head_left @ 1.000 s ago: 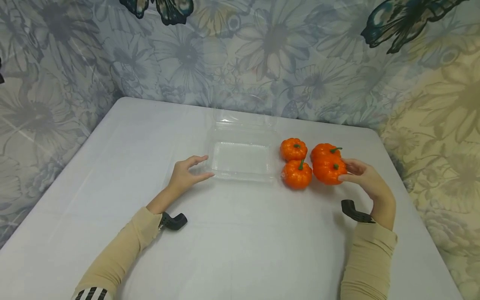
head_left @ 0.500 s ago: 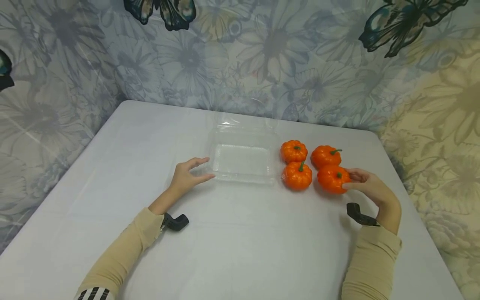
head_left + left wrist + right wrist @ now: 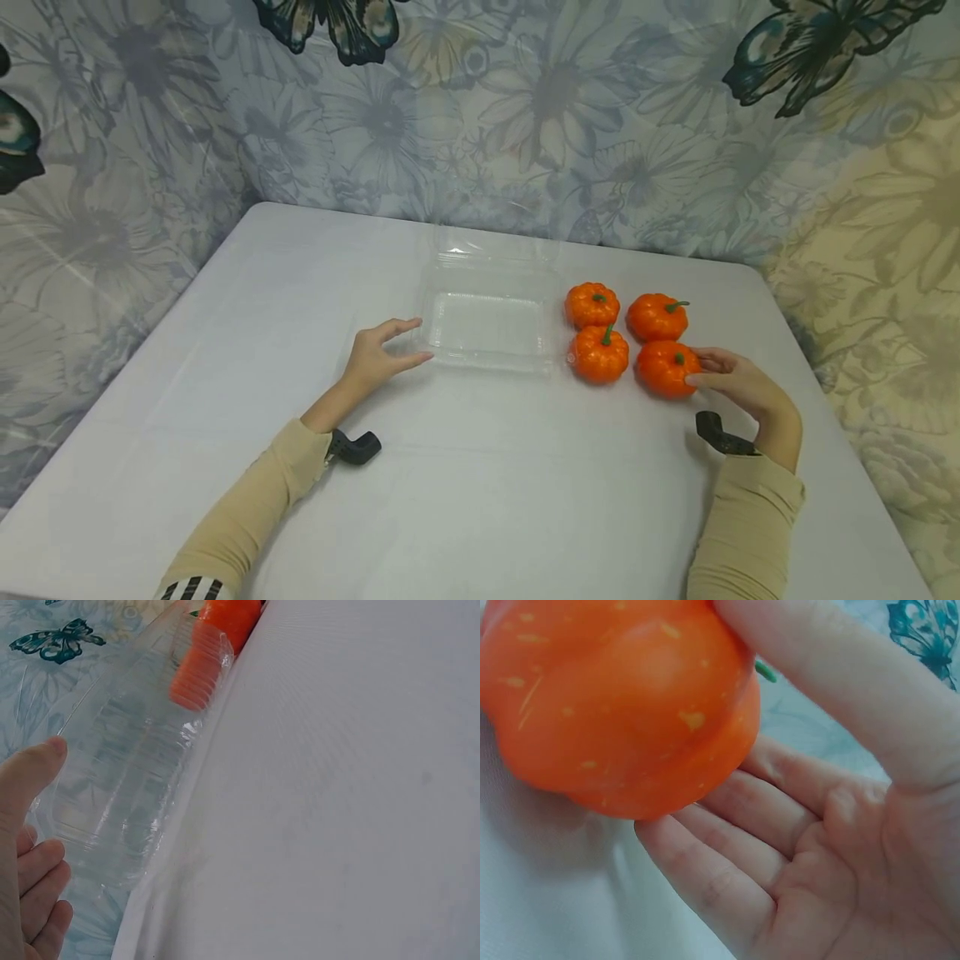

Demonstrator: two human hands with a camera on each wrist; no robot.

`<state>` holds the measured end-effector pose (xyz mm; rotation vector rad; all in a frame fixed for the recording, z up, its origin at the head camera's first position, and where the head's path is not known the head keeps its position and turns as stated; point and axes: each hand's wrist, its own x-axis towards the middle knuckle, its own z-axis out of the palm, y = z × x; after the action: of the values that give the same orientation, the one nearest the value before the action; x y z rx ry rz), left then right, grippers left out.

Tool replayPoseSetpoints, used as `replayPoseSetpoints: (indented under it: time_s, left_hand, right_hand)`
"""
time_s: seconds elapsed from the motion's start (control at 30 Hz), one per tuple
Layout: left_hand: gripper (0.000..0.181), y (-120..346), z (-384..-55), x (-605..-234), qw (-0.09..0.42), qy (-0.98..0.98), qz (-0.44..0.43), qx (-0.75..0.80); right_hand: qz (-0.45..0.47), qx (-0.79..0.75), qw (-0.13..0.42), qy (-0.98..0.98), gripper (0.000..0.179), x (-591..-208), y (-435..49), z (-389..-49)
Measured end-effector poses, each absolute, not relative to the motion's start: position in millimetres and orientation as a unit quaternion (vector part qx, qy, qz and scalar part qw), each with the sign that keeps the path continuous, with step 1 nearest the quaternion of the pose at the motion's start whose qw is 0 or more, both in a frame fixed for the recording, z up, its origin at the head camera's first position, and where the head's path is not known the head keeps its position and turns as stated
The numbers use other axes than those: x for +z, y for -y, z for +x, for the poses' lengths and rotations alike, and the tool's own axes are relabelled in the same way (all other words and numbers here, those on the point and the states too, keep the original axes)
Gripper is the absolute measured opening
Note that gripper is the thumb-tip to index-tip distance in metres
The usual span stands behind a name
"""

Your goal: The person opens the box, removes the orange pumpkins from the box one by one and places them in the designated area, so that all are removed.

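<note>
Near the right side of the table, my right hand [image 3: 738, 383] holds a small orange toy pumpkin [image 3: 667, 369] with a green stem. In the right wrist view the thumb lies on the pumpkin [image 3: 622, 705] and the other fingers reach round its far side. Three more pumpkins stand close by: one behind it [image 3: 657, 317], one to its left [image 3: 599, 354] and one at the back left [image 3: 592, 305]. My left hand [image 3: 372, 358] is at the left edge of a clear plastic box [image 3: 487, 360], thumb and fingers spread apart; contact with the box is hard to tell.
The box's transparent lid [image 3: 495, 247] stands raised at the back. A white cloth covers the table [image 3: 480, 500]. Flowered wall covering [image 3: 525, 125] with butterfly figures rises behind the table. Each wrist carries a black camera mount [image 3: 356, 447].
My right hand has brought its pumpkin toward the table's front and slightly right, away from overlapping the pumpkin behind. The left hand stays by the box. The head view has shifted slightly.
</note>
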<state>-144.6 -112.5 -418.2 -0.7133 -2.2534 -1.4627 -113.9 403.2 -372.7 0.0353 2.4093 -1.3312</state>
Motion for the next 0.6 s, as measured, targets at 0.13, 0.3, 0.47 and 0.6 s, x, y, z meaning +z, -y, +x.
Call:
replayPoseSetpoints:
  time_s: [0.13,0.3,0.47,0.6]
  left_hand:
    - [0.047,117.2,-150.5,-430.5,0.191,0.789,-0.267,-0.518]
    - [0.049,119.5,-153.0,-434.1,0.204,0.786,-0.275,-0.515]
    - [0.047,121.3,-150.5,-433.8,0.199,0.792,-0.270,-0.510]
    - [0.045,120.8,-141.2,-426.4,0.196,0.789,-0.275,-0.513]
  right_hand:
    - [0.008,-0.468,0.200,-0.861,0.066,-372.5,-402.7,-112.6]
    - [0.003,-0.465,0.211,-0.860,0.069,-367.1,-397.6,-112.9]
    - [-0.014,-0.465,0.212,-0.860,0.069,-366.7,-393.6,-111.8]
    - [-0.023,-0.454,0.216,-0.864,0.068,-369.0,-391.9,-108.0]
